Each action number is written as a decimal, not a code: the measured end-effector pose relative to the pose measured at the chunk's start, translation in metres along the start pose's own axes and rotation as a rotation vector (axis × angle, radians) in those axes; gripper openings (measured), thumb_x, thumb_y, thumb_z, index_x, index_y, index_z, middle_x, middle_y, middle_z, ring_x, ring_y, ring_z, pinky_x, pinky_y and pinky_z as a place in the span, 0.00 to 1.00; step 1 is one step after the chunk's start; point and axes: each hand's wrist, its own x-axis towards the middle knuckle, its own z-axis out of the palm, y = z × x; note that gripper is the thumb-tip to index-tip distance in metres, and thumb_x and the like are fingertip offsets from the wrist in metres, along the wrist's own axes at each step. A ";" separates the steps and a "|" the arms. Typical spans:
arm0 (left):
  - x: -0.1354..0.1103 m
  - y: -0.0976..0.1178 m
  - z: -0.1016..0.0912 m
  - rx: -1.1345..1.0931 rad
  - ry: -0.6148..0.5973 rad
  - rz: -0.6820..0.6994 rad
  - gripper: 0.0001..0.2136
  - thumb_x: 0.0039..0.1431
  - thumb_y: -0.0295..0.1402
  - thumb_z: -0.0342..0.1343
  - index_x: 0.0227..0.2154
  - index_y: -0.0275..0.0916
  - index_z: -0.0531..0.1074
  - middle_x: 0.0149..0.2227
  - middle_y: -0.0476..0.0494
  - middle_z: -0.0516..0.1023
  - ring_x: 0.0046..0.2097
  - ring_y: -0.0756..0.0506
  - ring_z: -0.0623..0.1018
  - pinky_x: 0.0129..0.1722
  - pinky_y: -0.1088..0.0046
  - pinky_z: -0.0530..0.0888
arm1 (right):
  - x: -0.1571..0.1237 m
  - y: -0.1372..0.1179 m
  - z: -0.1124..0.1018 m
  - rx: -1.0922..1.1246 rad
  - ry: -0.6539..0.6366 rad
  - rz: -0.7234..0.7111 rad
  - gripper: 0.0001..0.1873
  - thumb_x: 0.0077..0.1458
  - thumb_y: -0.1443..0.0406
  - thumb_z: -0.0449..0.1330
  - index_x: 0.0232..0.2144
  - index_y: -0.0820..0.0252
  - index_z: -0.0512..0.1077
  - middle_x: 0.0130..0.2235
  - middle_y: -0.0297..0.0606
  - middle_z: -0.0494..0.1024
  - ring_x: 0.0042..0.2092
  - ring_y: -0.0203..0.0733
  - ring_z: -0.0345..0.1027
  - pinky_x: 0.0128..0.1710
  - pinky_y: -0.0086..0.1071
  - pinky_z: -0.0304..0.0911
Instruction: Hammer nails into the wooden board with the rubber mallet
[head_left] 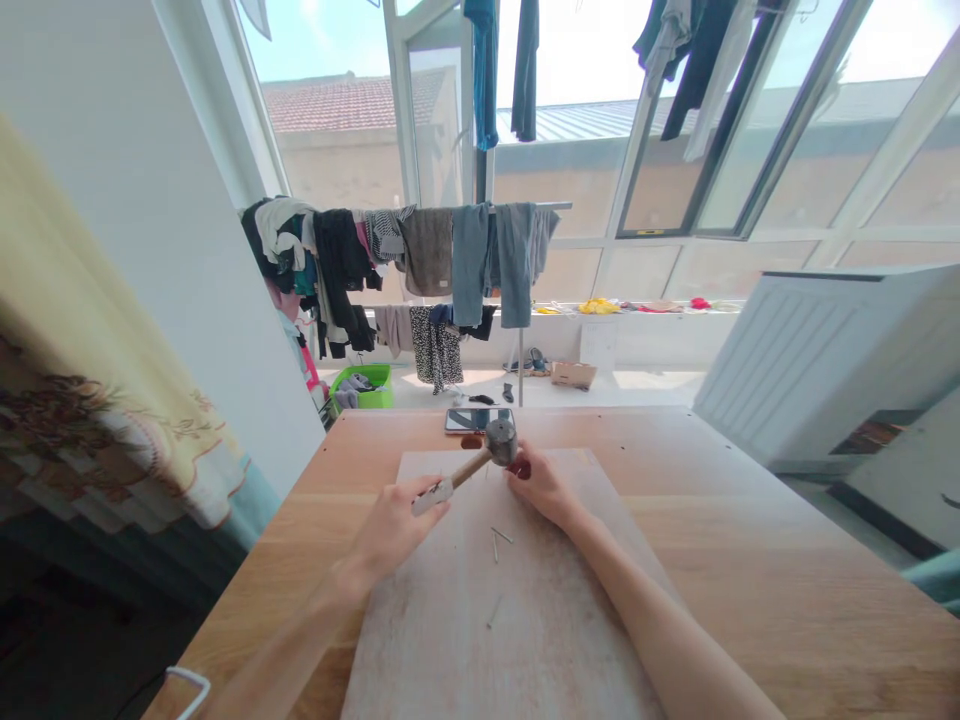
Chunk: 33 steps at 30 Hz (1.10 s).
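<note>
My left hand (401, 525) grips the pale handle of a hammer (471, 466), whose grey metal head points away to the right. The fingers of my right hand (541, 482) are curled in just beside the hammer head. A small dark red patch shows at those fingertips, too small to name. Both hands are over a pale wooden board (450, 640). Two nails (496, 546) lie close together on the board, and another nail (494, 611) lies nearer to me. A thin upright line by the hammer head may be a nail, partly hidden.
The board rests on a wooden table (750, 560). At its far edge lie a phone (459, 420) and a brown oval thing (471, 441). Beyond stand a laundry rack (555, 206) and a green basket (382, 385). A white ribbed unit (795, 350) stands at right.
</note>
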 end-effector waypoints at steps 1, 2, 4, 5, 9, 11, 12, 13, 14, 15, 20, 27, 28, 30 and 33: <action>0.000 -0.001 0.000 0.007 -0.002 -0.003 0.19 0.57 0.42 0.59 0.51 0.44 0.78 0.50 0.45 0.81 0.52 0.38 0.79 0.55 0.63 0.73 | 0.000 -0.001 0.001 -0.002 -0.003 0.002 0.22 0.46 0.71 0.58 0.46 0.58 0.70 0.29 0.32 0.78 0.29 0.39 0.69 0.32 0.32 0.65; 0.000 -0.002 0.001 0.015 -0.010 -0.005 0.20 0.57 0.42 0.59 0.51 0.44 0.78 0.50 0.45 0.81 0.52 0.38 0.78 0.55 0.63 0.73 | -0.001 -0.001 0.001 -0.005 -0.007 0.002 0.22 0.46 0.71 0.58 0.47 0.58 0.70 0.30 0.32 0.78 0.30 0.40 0.70 0.33 0.32 0.66; -0.002 -0.003 0.003 0.017 -0.026 -0.009 0.20 0.57 0.42 0.60 0.51 0.44 0.78 0.50 0.44 0.81 0.52 0.38 0.79 0.55 0.64 0.74 | -0.001 -0.002 0.001 -0.017 -0.016 0.003 0.23 0.46 0.71 0.57 0.47 0.58 0.70 0.29 0.32 0.77 0.30 0.40 0.70 0.33 0.32 0.66; -0.004 -0.003 0.005 0.012 -0.021 -0.015 0.19 0.57 0.42 0.60 0.51 0.44 0.78 0.50 0.44 0.81 0.51 0.38 0.79 0.54 0.64 0.74 | 0.000 -0.003 -0.001 -0.023 -0.024 0.002 0.24 0.46 0.71 0.57 0.48 0.59 0.69 0.30 0.32 0.77 0.31 0.40 0.71 0.33 0.32 0.66; -0.013 -0.002 0.013 -0.010 0.044 -0.017 0.18 0.59 0.41 0.58 0.50 0.44 0.76 0.45 0.45 0.83 0.49 0.41 0.80 0.49 0.68 0.75 | 0.003 -0.007 -0.024 -0.076 -0.056 0.001 0.26 0.49 0.67 0.59 0.52 0.57 0.65 0.41 0.38 0.78 0.38 0.42 0.73 0.34 0.32 0.68; -0.017 0.000 0.014 -0.021 0.071 -0.003 0.16 0.60 0.42 0.57 0.49 0.44 0.76 0.42 0.46 0.83 0.48 0.42 0.80 0.47 0.70 0.75 | 0.001 -0.014 -0.041 -0.134 -0.069 0.002 0.18 0.52 0.64 0.59 0.47 0.57 0.67 0.44 0.41 0.76 0.40 0.42 0.73 0.37 0.34 0.67; -0.018 0.001 0.014 -0.030 0.077 0.002 0.16 0.61 0.42 0.56 0.49 0.44 0.76 0.41 0.46 0.83 0.47 0.42 0.81 0.45 0.71 0.75 | -0.002 -0.019 -0.048 -0.166 -0.091 -0.001 0.13 0.53 0.63 0.59 0.42 0.57 0.69 0.43 0.41 0.76 0.39 0.42 0.72 0.38 0.35 0.66; -0.018 0.001 0.013 -0.039 0.080 0.003 0.16 0.61 0.42 0.56 0.49 0.44 0.76 0.40 0.47 0.83 0.46 0.42 0.81 0.45 0.72 0.74 | -0.006 -0.025 -0.052 -0.196 -0.132 -0.011 0.08 0.54 0.63 0.59 0.38 0.56 0.70 0.41 0.39 0.76 0.37 0.41 0.72 0.38 0.35 0.66; -0.018 0.002 0.012 -0.047 0.078 0.001 0.16 0.61 0.42 0.56 0.49 0.43 0.76 0.40 0.47 0.83 0.46 0.43 0.81 0.44 0.72 0.74 | -0.012 -0.032 -0.053 -0.222 -0.188 -0.026 0.06 0.53 0.63 0.60 0.35 0.56 0.70 0.37 0.37 0.77 0.36 0.41 0.71 0.39 0.35 0.65; -0.018 0.002 0.011 -0.051 0.077 -0.004 0.16 0.61 0.42 0.56 0.49 0.43 0.76 0.40 0.47 0.83 0.46 0.43 0.81 0.44 0.73 0.74 | -0.019 -0.040 -0.051 -0.242 -0.253 -0.047 0.05 0.52 0.64 0.61 0.33 0.55 0.71 0.35 0.35 0.77 0.36 0.41 0.71 0.38 0.34 0.64; -0.016 0.000 0.011 -0.046 0.062 -0.027 0.17 0.60 0.43 0.57 0.49 0.43 0.76 0.41 0.46 0.83 0.46 0.42 0.80 0.45 0.73 0.73 | -0.040 -0.063 -0.018 -0.348 -0.454 -0.103 0.11 0.44 0.73 0.60 0.32 0.57 0.74 0.33 0.36 0.78 0.34 0.40 0.70 0.32 0.28 0.59; -0.017 0.001 0.011 -0.075 0.063 -0.024 0.16 0.60 0.42 0.57 0.48 0.44 0.77 0.39 0.47 0.83 0.46 0.43 0.81 0.43 0.73 0.74 | -0.016 -0.047 -0.050 -0.487 -0.421 -0.025 0.13 0.45 0.75 0.58 0.33 0.59 0.75 0.29 0.35 0.78 0.31 0.40 0.70 0.31 0.28 0.55; -0.017 0.002 0.011 -0.083 0.066 -0.030 0.16 0.60 0.42 0.57 0.48 0.44 0.77 0.39 0.47 0.83 0.45 0.43 0.81 0.43 0.74 0.74 | -0.014 -0.045 -0.056 -0.493 -0.416 -0.022 0.13 0.46 0.74 0.58 0.35 0.59 0.75 0.30 0.36 0.79 0.33 0.40 0.70 0.33 0.29 0.57; -0.017 0.002 0.010 -0.099 0.069 -0.045 0.16 0.60 0.43 0.58 0.47 0.43 0.77 0.38 0.47 0.83 0.44 0.43 0.81 0.42 0.74 0.74 | -0.014 -0.043 -0.061 -0.494 -0.426 -0.039 0.14 0.47 0.72 0.58 0.38 0.58 0.75 0.35 0.38 0.79 0.38 0.41 0.71 0.37 0.29 0.58; -0.016 0.002 0.009 -0.113 0.079 -0.059 0.16 0.59 0.42 0.58 0.48 0.43 0.77 0.39 0.46 0.83 0.44 0.43 0.81 0.42 0.74 0.74 | -0.017 -0.045 -0.053 -0.478 -0.479 -0.081 0.13 0.44 0.72 0.60 0.35 0.57 0.75 0.40 0.38 0.78 0.40 0.41 0.70 0.36 0.28 0.57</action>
